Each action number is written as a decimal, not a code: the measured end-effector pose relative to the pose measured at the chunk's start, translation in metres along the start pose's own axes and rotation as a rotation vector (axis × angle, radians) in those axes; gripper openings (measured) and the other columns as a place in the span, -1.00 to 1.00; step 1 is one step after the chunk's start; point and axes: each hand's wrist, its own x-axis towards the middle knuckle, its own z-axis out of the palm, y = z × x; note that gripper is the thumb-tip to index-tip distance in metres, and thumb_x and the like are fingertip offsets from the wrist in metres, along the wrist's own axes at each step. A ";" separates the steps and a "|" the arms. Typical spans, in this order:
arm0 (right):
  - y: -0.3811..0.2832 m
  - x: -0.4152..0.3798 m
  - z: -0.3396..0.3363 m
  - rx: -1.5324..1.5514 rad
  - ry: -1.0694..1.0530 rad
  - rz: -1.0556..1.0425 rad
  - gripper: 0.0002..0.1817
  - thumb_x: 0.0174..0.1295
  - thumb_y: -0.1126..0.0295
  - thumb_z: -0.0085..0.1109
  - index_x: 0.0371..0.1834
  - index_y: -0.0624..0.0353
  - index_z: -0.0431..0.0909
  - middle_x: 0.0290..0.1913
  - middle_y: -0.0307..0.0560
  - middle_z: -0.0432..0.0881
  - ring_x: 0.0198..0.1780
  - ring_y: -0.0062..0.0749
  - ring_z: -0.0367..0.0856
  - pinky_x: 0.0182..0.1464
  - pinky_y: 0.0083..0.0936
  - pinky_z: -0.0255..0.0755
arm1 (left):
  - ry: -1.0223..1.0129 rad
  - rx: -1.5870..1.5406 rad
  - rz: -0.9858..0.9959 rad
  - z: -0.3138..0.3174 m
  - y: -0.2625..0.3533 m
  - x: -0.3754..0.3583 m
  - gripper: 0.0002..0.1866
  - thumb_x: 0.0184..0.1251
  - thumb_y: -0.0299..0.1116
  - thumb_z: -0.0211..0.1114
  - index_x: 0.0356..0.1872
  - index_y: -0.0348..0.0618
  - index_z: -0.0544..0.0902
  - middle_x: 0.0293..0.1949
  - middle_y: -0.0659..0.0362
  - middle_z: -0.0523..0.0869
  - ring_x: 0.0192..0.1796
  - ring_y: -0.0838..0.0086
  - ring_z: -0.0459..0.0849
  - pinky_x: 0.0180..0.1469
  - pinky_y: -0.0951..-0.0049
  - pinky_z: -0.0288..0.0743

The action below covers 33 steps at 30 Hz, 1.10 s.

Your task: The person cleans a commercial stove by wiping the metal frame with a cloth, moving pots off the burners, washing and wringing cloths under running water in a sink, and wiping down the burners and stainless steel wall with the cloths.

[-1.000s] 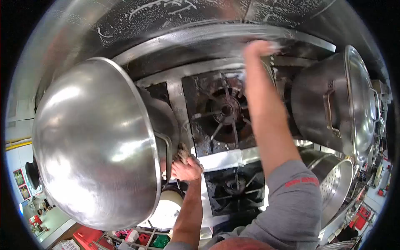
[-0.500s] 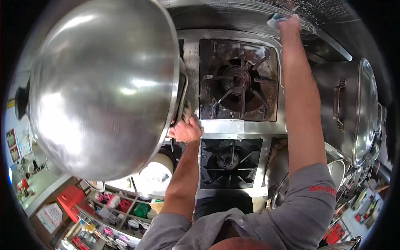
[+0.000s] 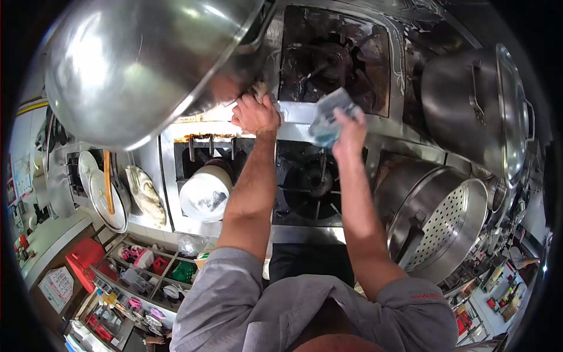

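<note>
A worker's right hand (image 3: 350,134) pinched a blue-and-white pad (image 3: 329,116) between thumb and fingers above the steel strip (image 3: 296,113) that separated two stove burners; whether the pad touched metal could not be told. The left hand (image 3: 257,114), apart from the right, appeared curled tight on a bunched cloth (image 3: 260,91) beside a large pot, beneath the rim of its domed lid (image 3: 146,64).

The right arm had just come back from the wall behind the stove, which shifted the work in hand from the back panel to the cooktop. White streaks (image 3: 400,76) still marked the metal beside the rear burner (image 3: 331,61).

Half a second earlier that arm was stretched full length, its pad against the foamy panel; here the elbow had drawn in, while the left hand stayed beside the pot. The view had also tipped toward the worker, showing more of a white-topped vessel (image 3: 205,193) at left and a perforated steel pot (image 3: 446,226) at right, beyond the front burner (image 3: 316,176).
</note>
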 end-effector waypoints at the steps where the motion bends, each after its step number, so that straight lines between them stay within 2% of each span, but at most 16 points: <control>1: 0.022 -0.013 -0.014 0.090 0.011 0.059 -0.77 0.01 0.67 0.14 -0.24 0.24 0.44 -0.28 -0.13 0.56 -0.32 -0.37 0.58 -0.26 -0.39 0.53 | -0.006 0.002 0.009 -0.001 0.000 0.000 -0.62 -0.02 -0.05 0.25 -0.28 -0.12 0.51 -0.21 0.10 0.52 -0.05 0.18 0.43 0.02 0.11 0.16; 5: 0.120 -0.057 -0.055 -0.187 0.035 0.182 -0.76 -0.16 0.63 0.18 -0.36 0.20 0.44 -0.38 -0.13 0.54 -0.37 -0.40 0.53 -0.28 -0.39 0.46 | 0.033 0.003 0.085 0.001 -0.007 -0.002 -0.62 -0.02 -0.06 0.27 -0.29 -0.12 0.52 -0.21 0.08 0.52 -0.06 0.15 0.44 -0.01 0.08 0.20; 7: 0.142 -0.085 -0.046 -0.598 0.001 0.029 -0.73 -0.18 0.57 0.22 -0.36 0.23 0.41 -0.40 -0.14 0.49 -0.31 -0.41 0.47 -0.22 -0.41 0.42 | -0.073 0.032 -0.007 -0.004 -0.008 0.005 -0.61 0.01 -0.02 0.17 -0.35 -0.16 0.58 -0.31 -0.03 0.63 -0.21 0.06 0.59 -0.12 0.01 0.34; 8: 0.154 -0.090 -0.048 -0.565 -0.089 0.205 -0.65 -0.11 0.53 0.21 -0.19 0.25 0.39 -0.30 -0.11 0.48 -0.22 -0.36 0.45 -0.13 -0.36 0.40 | -0.083 -0.020 0.016 -0.003 -0.010 0.005 -0.62 0.02 -0.03 0.16 -0.37 -0.18 0.60 -0.34 -0.07 0.64 -0.22 0.04 0.61 -0.13 0.00 0.36; 9: 0.214 -0.085 -0.069 -0.810 -0.126 -0.378 -0.51 -0.05 0.48 0.19 0.01 0.25 0.30 -0.12 0.03 0.47 -0.06 -0.24 0.44 0.00 -0.30 0.35 | -0.116 -0.045 -0.015 -0.008 -0.007 0.003 -0.61 0.01 -0.03 0.16 -0.37 -0.19 0.61 -0.34 -0.07 0.64 -0.23 0.04 0.61 -0.15 0.01 0.37; 11: 0.207 -0.094 -0.064 -0.934 -0.159 -0.135 -0.33 -0.01 0.35 0.28 0.18 0.27 0.18 0.04 0.25 0.38 0.14 0.10 0.31 0.17 -0.18 0.24 | -0.136 -0.055 0.025 -0.018 -0.001 0.001 -0.53 -0.02 0.07 0.20 -0.30 -0.15 0.62 -0.31 0.01 0.65 -0.21 0.06 0.59 -0.12 0.00 0.33; 16: 0.131 -0.147 -0.074 -0.854 -0.262 -0.088 -0.41 0.05 0.39 0.24 0.17 0.17 0.25 0.03 0.19 0.40 0.14 -0.02 0.38 0.15 -0.25 0.29 | 0.131 -0.055 0.184 0.008 -0.016 -0.003 -0.39 0.04 0.25 0.13 -0.26 -0.20 0.57 -0.24 0.03 0.61 -0.10 0.09 0.52 -0.03 -0.03 0.25; 18: 0.140 -0.160 -0.095 -0.855 -0.330 -0.116 -0.52 0.09 0.40 0.19 0.10 0.21 0.34 0.02 0.10 0.43 0.03 -0.17 0.49 0.08 -0.35 0.38 | -0.271 -0.266 0.197 -0.039 -0.001 -0.003 -0.47 0.04 0.19 0.17 -0.31 -0.11 0.68 -0.35 0.00 0.66 -0.25 0.04 0.61 -0.17 0.02 0.42; 19: 0.125 -0.171 -0.104 -0.600 -0.392 0.004 -0.56 0.09 0.41 0.17 0.07 0.24 0.37 -0.01 0.01 0.49 -0.06 -0.32 0.53 0.02 -0.43 0.41 | -0.260 -0.277 0.122 -0.031 -0.003 -0.004 -0.50 0.04 0.18 0.19 -0.22 -0.01 0.68 -0.29 0.02 0.66 -0.18 0.06 0.60 -0.16 0.05 0.44; 20: 0.119 -0.176 -0.116 -0.603 -0.418 0.038 -0.54 0.09 0.41 0.17 0.09 0.26 0.37 0.00 0.00 0.50 -0.01 -0.35 0.51 0.05 -0.44 0.39 | -0.270 -0.387 0.283 -0.017 -0.014 0.001 -0.60 0.09 0.16 0.17 -0.19 0.23 0.71 -0.36 0.08 0.71 -0.35 0.18 0.66 -0.25 0.12 0.46; 21: 0.116 -0.180 -0.125 -0.615 -0.468 0.088 -0.53 0.09 0.40 0.18 0.10 0.28 0.38 0.01 -0.01 0.52 0.03 -0.39 0.49 0.09 -0.46 0.36 | -0.191 -0.124 0.549 0.003 -0.035 0.007 -0.51 0.05 0.12 0.24 -0.15 -0.03 0.64 -0.25 0.04 0.65 -0.12 0.07 0.58 -0.08 0.08 0.43; 22: 0.109 -0.185 -0.136 -0.659 -0.482 0.090 -0.53 0.12 0.38 0.17 0.12 0.26 0.38 0.03 0.00 0.51 0.07 -0.36 0.47 0.13 -0.45 0.34 | -0.257 -0.362 0.052 -0.004 -0.024 0.002 -0.52 0.06 0.05 0.25 -0.18 -0.16 0.61 -0.24 -0.01 0.63 -0.11 0.03 0.56 -0.01 0.10 0.39; 23: 0.110 -0.187 -0.149 -0.725 -0.480 0.038 -0.50 0.12 0.36 0.18 0.14 0.25 0.37 0.03 -0.02 0.51 0.00 -0.40 0.50 0.03 -0.47 0.39 | -0.450 -0.634 -0.076 -0.018 -0.027 0.002 -0.51 0.06 -0.02 0.27 -0.18 -0.28 0.56 -0.17 -0.08 0.59 -0.06 0.00 0.52 0.05 0.09 0.35; 24: 0.110 -0.186 -0.158 -0.717 -0.410 0.135 -0.54 0.08 0.38 0.19 0.09 0.25 0.42 0.00 0.05 0.55 0.01 -0.30 0.53 0.10 -0.42 0.38 | 0.019 -0.606 0.186 -0.037 -0.027 -0.009 -0.47 0.04 -0.05 0.28 -0.10 -0.32 0.51 -0.12 -0.14 0.56 -0.01 0.01 0.50 0.05 0.07 0.33; 25: 0.113 -0.180 -0.172 -0.722 -0.432 0.164 -0.55 0.09 0.40 0.18 0.10 0.23 0.42 -0.01 0.01 0.55 -0.02 -0.36 0.53 0.01 -0.46 0.42 | 0.175 -0.614 0.265 -0.045 -0.035 -0.019 -0.42 0.05 -0.11 0.33 0.02 -0.29 0.44 -0.03 -0.13 0.53 0.03 0.03 0.49 0.07 0.12 0.34; 33: 0.117 -0.157 -0.231 -0.680 -0.404 0.262 -0.62 0.10 0.48 0.11 0.04 0.15 0.44 -0.20 -0.25 0.54 -0.27 -0.55 0.53 -0.34 -0.68 0.36 | -0.104 -0.756 -0.034 -0.142 -0.188 -0.239 -0.67 0.09 -0.42 0.32 -0.11 -0.25 0.48 -0.25 0.03 0.50 -0.18 0.23 0.50 -0.09 0.37 0.39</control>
